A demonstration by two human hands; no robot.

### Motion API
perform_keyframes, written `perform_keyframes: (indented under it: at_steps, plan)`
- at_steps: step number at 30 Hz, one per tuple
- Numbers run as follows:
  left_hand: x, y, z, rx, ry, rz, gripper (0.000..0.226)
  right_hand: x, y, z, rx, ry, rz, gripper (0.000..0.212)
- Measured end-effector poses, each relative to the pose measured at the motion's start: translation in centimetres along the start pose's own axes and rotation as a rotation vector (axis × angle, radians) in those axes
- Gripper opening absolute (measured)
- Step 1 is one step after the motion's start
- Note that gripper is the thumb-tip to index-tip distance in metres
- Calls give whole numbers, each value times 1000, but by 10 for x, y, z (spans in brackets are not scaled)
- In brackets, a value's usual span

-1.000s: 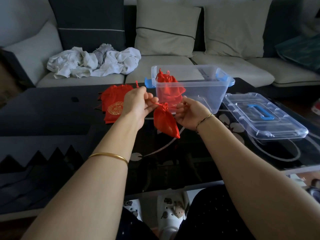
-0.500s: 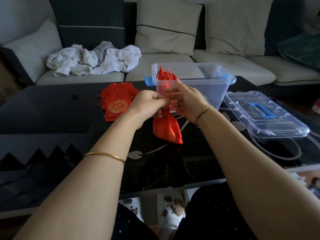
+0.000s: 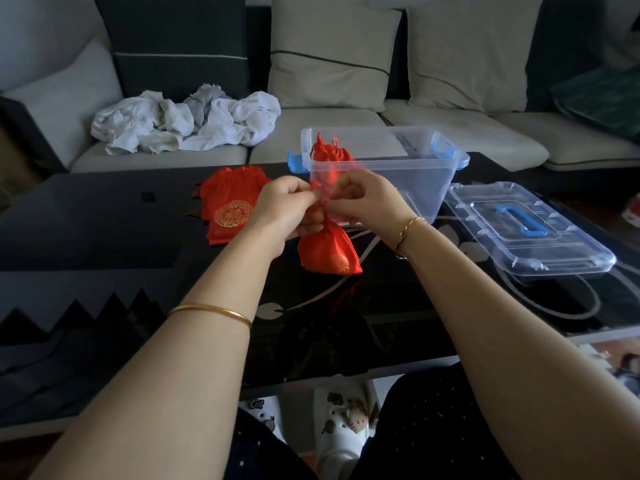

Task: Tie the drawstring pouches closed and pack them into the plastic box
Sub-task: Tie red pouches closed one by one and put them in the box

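Writing: I can read almost none. A charm on the white slipper [image 3: 263, 410] below the table edge seems to say "Cat". The gold round emblem on the flat pouches [image 3: 232, 206] is too small for me to read.
Left hand [image 3: 287, 206]: thumb and forefinger are pressed together on the drawstring [image 3: 321, 200], and the lower fingers curl in against the pouch neck.
Right hand [image 3: 363, 202]: fingertips are pinched together on the same drawstring, meeting the left fingertips across it.
Pouch [image 3: 329, 252]: red with gold embroidery low on its front. It hangs straight below my fingertips with its long axis near upright, gathered neck up at the fingers and fat bottom down at the black table [image 3: 104, 220]. I cannot tell whether it touches the glass.
Knot: blurred, so I cannot tell how far it is tied.
Plastic box [image 3: 408, 188]: clear with blue latches, open top up, just beyond the fingers.
Tied pouches [image 3: 327, 155]: at least 2 stand in the box's left end, necks up, right behind the fingertips.
Flat pouches: a red stack lying left of the left fingers, emblem up.
Lid [image 3: 526, 230]: clear, blue handle up, well right of the right fingers.
Wrists: 1 gold bangle [image 3: 211, 311] on the left, 1 thin bracelet [image 3: 407, 230] on the right.
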State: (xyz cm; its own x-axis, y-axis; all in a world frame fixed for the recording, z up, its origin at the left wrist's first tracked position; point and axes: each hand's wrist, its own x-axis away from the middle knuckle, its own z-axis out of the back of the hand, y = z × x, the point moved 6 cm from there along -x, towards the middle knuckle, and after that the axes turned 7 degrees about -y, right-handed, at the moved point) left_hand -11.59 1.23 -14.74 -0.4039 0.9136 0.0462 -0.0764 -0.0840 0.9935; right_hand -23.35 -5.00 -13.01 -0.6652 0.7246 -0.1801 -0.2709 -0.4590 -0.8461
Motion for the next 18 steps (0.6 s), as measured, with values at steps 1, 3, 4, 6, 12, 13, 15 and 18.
perform_keyframes:
  at_steps: [1, 3, 4, 6, 12, 13, 15, 18]
  plan:
    - [0, 0, -1, 6, 2, 2, 14, 0, -2, -1, 81, 2, 32, 15]
    - [1, 1, -2, 14, 7, 11, 15, 0, -5, -3, 175, 15, 99, 13]
    - [1, 1, -2, 16, 11, 17, 16, 0, -7, -4, 201, 26, 129, 12]
    - [2, 1, -1, 15, 27, 28, 17, 0, -9, -5, 259, 45, 172, 10]
    - [6, 3, 5, 22, 88, 67, 17, 1, -24, -13, 552, 21, 299, 11]
    - [6, 4, 6, 26, 102, 73, 18, 2, -26, -14, 580, 17, 313, 11]
    - [5, 6, 11, 3, 161, 63, 19, 1, -25, -15, 585, 21, 298, 12]
    - [5, 14, 25, -76, 276, 2, 13, -1, -12, -9, 415, 45, 141, 18]
